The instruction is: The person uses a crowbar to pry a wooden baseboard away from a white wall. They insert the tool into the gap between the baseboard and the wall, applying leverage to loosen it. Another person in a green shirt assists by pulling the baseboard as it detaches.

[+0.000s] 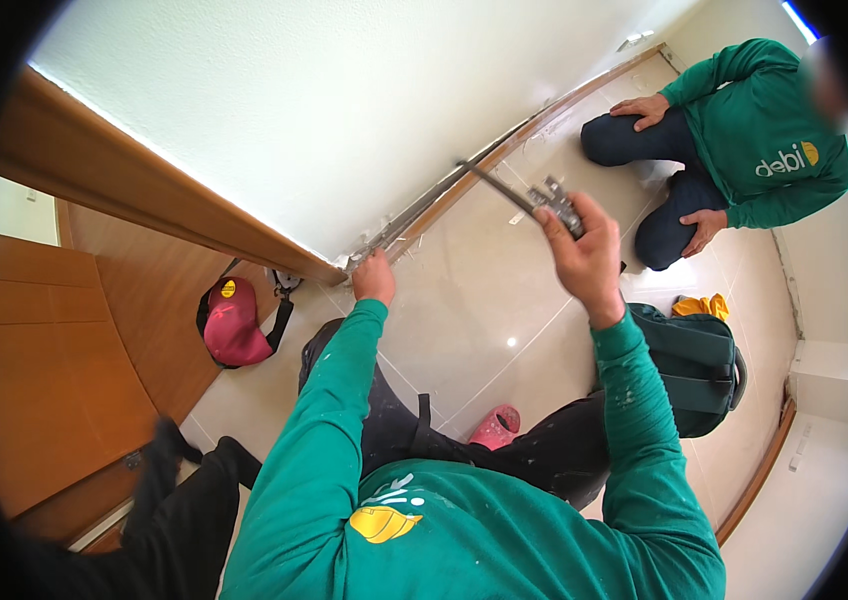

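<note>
My right hand [584, 255] is raised above the tiled floor and grips a metal hand tool [549, 200] with a trigger-like handle. A long thin rod on the tool points up and left toward the wall. My left hand [374, 277] is down at the base of the white wall, against the near end of the wooden skirting board [504, 150], where a thin grey strip runs along it. I see only the back of that hand, so its fingers are hidden. Both my arms are in green sleeves.
Another person [744, 140] in a green sweatshirt crouches by the wall at the top right. A dark green backpack [699, 365] and yellow cloth [701, 304] lie to my right, a pink shoe [496, 428] near my knee. A maroon bag [234, 322] sits by the wooden door [44, 370].
</note>
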`<action>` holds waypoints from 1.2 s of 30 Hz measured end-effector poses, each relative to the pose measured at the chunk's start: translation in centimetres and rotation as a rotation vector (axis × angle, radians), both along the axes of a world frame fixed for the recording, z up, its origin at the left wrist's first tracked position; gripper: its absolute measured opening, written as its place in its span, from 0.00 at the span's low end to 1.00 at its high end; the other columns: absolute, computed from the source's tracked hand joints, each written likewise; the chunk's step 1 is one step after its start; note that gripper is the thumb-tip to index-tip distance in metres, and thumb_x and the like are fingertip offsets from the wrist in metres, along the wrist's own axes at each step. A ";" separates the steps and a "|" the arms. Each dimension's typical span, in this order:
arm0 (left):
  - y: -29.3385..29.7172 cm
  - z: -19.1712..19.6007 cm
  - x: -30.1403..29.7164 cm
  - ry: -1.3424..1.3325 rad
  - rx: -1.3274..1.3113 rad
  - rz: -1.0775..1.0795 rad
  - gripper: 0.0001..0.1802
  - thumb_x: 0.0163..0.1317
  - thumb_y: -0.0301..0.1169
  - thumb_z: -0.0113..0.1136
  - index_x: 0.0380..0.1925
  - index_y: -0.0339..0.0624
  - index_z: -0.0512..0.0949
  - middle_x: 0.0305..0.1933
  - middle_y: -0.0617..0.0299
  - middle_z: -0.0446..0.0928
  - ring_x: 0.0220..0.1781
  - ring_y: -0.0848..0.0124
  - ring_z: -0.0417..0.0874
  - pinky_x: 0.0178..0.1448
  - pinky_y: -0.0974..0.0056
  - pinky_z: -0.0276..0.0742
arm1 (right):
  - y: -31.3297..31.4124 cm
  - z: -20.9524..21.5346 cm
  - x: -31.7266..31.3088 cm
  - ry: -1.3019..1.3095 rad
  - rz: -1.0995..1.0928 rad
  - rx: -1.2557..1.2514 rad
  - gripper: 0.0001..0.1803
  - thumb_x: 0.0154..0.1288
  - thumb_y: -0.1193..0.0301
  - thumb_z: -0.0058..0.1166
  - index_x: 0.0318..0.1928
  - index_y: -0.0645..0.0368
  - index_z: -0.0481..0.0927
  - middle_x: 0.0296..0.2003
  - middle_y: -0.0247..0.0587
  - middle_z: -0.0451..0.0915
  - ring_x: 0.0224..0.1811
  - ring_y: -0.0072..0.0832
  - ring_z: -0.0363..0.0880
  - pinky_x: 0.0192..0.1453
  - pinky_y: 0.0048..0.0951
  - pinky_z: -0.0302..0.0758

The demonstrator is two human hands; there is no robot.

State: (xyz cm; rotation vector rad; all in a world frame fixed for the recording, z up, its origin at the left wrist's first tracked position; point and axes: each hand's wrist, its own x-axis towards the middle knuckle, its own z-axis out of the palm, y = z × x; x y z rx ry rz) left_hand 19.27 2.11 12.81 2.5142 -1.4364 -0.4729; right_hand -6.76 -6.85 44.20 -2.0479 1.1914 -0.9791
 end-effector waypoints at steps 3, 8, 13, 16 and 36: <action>0.0 -0.3 0.1 0.029 0.017 -0.003 0.11 0.66 0.23 0.52 0.46 0.36 0.79 0.42 0.42 0.85 0.46 0.44 0.88 0.51 0.44 0.84 | -3.9 1.4 -0.4 0.088 -0.049 -0.121 0.16 0.68 0.64 0.68 0.34 0.66 0.80 0.18 0.43 0.70 0.21 0.24 0.65 0.26 0.32 0.65; 0.3 -0.8 0.2 -0.015 -0.041 -0.031 0.11 0.66 0.23 0.52 0.46 0.36 0.78 0.41 0.43 0.86 0.45 0.45 0.88 0.49 0.45 0.84 | -11.1 0.9 0.0 0.169 -0.048 -0.221 0.17 0.67 0.61 0.67 0.35 0.66 0.83 0.19 0.46 0.73 0.21 0.29 0.69 0.28 0.34 0.68; 0.4 -1.1 0.3 -0.038 -0.078 -0.045 0.10 0.67 0.24 0.51 0.45 0.37 0.78 0.40 0.44 0.86 0.43 0.47 0.89 0.47 0.47 0.85 | -16.8 0.1 0.9 0.256 -0.036 -0.157 0.23 0.70 0.56 0.65 0.38 0.68 0.83 0.17 0.33 0.69 0.23 0.20 0.62 0.27 0.31 0.62; 0.4 -1.3 0.5 -0.033 -0.081 -0.045 0.09 0.67 0.24 0.52 0.44 0.38 0.78 0.38 0.45 0.85 0.42 0.47 0.89 0.46 0.47 0.85 | -19.0 -1.0 1.2 0.310 -0.034 -0.159 0.23 0.70 0.56 0.65 0.38 0.69 0.83 0.18 0.32 0.69 0.23 0.19 0.63 0.27 0.31 0.62; 1.0 -1.0 0.0 -0.034 -0.100 -0.027 0.09 0.67 0.23 0.52 0.45 0.38 0.78 0.41 0.45 0.85 0.43 0.46 0.88 0.47 0.46 0.85 | -12.2 -9.0 -3.2 0.244 -0.032 -0.160 0.18 0.66 0.62 0.68 0.32 0.64 0.78 0.20 0.54 0.72 0.20 0.46 0.69 0.28 0.40 0.69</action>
